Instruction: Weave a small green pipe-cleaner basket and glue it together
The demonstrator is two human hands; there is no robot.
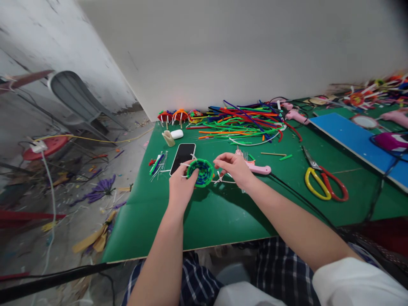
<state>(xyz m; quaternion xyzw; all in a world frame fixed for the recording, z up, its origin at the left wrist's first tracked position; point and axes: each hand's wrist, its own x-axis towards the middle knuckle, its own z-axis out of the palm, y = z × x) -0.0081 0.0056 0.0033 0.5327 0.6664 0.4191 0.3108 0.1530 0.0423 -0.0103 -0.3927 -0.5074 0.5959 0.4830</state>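
My left hand (180, 185) grips a small round woven disc (201, 171) of green and blue pipe cleaners with white spokes sticking out. It is held just above the green table (207, 216). My right hand (234, 168) is beside the disc's right edge, fingers pinched on a thin white spoke or strand. A pink glue gun (259, 168) lies right behind my right hand. A black phone (182, 157) lies flat just behind the disc.
A heap of coloured pipe cleaners (245, 119) fills the table's back. Yellow-and-red scissors (323, 182) lie to the right, near a blue board (353, 140). Short cut sticks (158, 164) lie left of the phone. A grey plastic chair (75, 100) and littered floor are left.
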